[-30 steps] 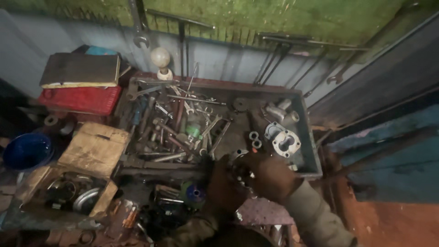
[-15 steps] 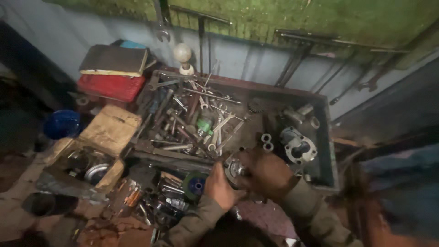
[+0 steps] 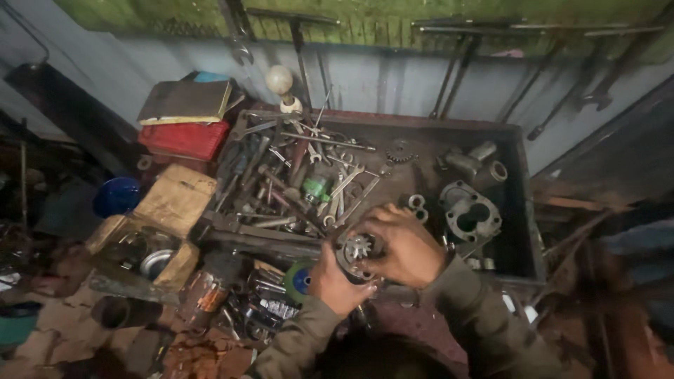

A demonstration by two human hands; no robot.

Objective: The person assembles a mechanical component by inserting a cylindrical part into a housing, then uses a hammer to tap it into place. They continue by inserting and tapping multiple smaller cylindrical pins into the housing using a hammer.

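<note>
Gear part [image 3: 354, 250] is gripped by both the left hand [image 3: 335, 281] and right hand [image 3: 400, 245], at the near edge of the crowded tool tray [image 3: 523, 210]; one red box [image 3: 184, 138] is seen beside it.

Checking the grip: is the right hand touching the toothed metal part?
Touching. The head view shows the right hand wrapped over the toothed metal part, fingers on it.

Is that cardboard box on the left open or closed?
Open. The cardboard box has its flap folded back, and round metal parts show inside it, beside the metal tray of tools.
</note>
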